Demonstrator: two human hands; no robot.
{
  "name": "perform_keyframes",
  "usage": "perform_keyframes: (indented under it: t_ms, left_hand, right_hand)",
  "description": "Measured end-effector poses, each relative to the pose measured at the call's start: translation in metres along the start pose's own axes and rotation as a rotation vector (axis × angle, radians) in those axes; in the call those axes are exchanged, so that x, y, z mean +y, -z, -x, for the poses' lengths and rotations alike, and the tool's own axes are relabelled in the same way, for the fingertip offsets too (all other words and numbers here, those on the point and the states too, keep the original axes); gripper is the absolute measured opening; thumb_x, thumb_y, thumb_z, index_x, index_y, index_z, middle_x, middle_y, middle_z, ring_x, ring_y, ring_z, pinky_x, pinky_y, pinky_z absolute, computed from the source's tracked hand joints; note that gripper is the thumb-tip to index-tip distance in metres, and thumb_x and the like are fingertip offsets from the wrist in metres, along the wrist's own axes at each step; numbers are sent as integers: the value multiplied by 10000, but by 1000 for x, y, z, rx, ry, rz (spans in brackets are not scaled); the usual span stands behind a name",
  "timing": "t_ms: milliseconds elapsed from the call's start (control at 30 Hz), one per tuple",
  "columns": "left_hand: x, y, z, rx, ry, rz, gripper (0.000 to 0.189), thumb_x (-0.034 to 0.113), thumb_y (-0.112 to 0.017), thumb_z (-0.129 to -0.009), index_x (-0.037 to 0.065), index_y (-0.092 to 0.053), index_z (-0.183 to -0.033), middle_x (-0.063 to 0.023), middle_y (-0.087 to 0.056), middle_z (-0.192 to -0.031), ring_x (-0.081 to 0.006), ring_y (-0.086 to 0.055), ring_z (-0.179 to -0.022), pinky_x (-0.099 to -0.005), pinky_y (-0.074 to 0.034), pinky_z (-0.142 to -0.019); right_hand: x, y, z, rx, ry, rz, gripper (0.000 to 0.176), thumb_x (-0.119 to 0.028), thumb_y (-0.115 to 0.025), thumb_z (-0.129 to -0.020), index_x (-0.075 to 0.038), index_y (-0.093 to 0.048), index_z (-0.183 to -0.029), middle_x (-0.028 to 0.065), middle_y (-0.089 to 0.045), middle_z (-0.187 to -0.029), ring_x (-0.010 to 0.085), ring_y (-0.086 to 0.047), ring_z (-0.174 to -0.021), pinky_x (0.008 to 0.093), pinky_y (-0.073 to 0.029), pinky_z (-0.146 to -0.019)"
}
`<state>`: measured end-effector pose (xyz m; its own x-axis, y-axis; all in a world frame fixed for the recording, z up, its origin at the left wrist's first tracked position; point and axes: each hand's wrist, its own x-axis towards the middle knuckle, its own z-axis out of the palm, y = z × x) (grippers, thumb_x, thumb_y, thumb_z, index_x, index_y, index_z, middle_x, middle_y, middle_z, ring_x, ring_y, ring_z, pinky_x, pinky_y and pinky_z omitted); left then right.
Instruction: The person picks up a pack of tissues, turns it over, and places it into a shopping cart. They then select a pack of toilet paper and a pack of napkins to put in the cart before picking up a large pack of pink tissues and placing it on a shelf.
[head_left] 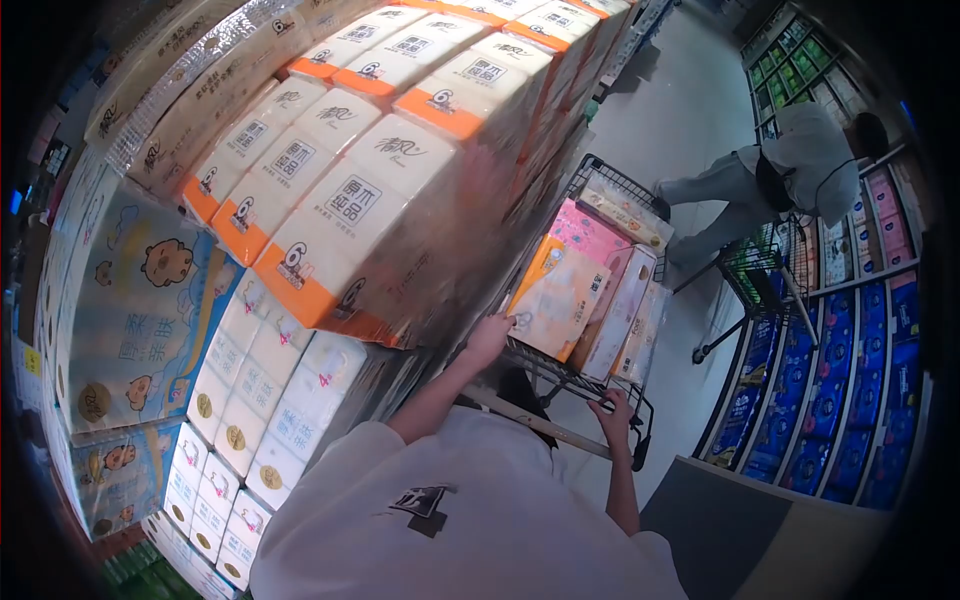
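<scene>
A shopping cart [575, 378] stands in front of me, loaded with packs of paper goods. My left hand [488, 341] is closed at the near left corner of its basket, right beside an orange-and-white tissue pack [562, 300]; its fingertips are partly hidden. On the near right side, my right hand [613, 412] has its fingers curled round the basket's black rim. The cart's handle bar [540, 428] runs between my forearms and my body. Also in the basket are a pink pack [590, 232], a long white pack [618, 312] and a pale pack [628, 212] at the far end.
Tall stacks of tissue packs [345, 200] rise close along the left. Ahead to the right, a person [790, 165] bends beside another black cart [768, 270]. Shelves of blue packs [830, 400] line the right side. Pale floor [690, 110] runs between them.
</scene>
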<state>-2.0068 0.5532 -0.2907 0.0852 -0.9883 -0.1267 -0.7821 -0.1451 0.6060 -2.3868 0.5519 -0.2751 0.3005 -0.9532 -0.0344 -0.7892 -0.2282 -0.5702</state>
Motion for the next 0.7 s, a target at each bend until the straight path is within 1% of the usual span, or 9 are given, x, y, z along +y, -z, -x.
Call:
perform_keyframes:
  t_ms: [167, 267, 333, 433, 567, 667, 700]
  left_hand:
    - [12, -3, -37, -19, 28, 49, 326, -64, -569, -746, 3, -679, -1045, -208, -672, -1060, -394, -660, -996, -473, -528, -901]
    - [21, -5, -58, 37, -15, 49, 247, -41, -556, -820, 25, -675, -1026, -213, -658, -1003, -396, -672, -950, -480, -543, -852]
    - [28, -4, -75, 5, -18, 49, 267, -45, -572, -802, 25, -678, -1037, -209, -661, -1021, -394, -668, -966, -475, -538, -867]
    - [41, -8, -103, -26, 23, 58, 304, -47, -601, -775, 27, -682, -1059, -199, -667, -1053, -383, -663, -989, -467, -531, -889]
    - [48, -21, -137, -45, 43, 42, 341, -49, -631, -748, 31, -689, -1075, -185, -671, -1092, -368, -657, -1023, -460, -526, -909]
    - [58, -29, -160, -22, 41, 55, 235, 0, -580, -813, 15, -697, -1016, -194, -686, -1053, -373, -664, -999, -470, -533, -881]
    - [60, -31, -169, -39, 49, 51, 251, 3, -613, -801, 25, -695, -1038, -188, -682, -1068, -369, -660, -1015, -465, -528, -896]
  right_hand:
    - [20, 9, -34, -15, -30, -81, 332, -278, -886, -688, -48, -673, -800, 59, -656, -983, 250, -651, -932, 375, -475, -800]
    - [31, 17, -55, -22, -44, -89, 334, -277, -888, -683, -52, -681, -818, 47, -655, -976, 238, -653, -928, 367, -471, -809]
    - [43, 21, -72, -4, -23, -68, 338, -276, -890, -681, -57, -688, -841, 37, -653, -970, 233, -654, -927, 359, -466, -812]
    - [58, 30, -97, -3, -24, -53, 345, -291, -886, -688, -72, -697, -876, 22, -651, -965, 223, -650, -950, 372, -438, -837]
    - [75, 44, -130, -73, -83, -48, 371, -331, -880, -700, -88, -704, -918, 9, -649, -994, 206, -635, -1009, 402, -389, -875]
    - [91, 55, -151, -98, -111, -41, 401, -372, -873, -709, -95, -705, -946, 5, -644, -1022, 207, -625, -1040, 424, -357, -900]
    - [95, 58, -159, -97, -106, -26, 413, -384, -871, -711, -96, -704, -957, 6, -642, -1029, 211, -624, -1045, 429, -351, -907]
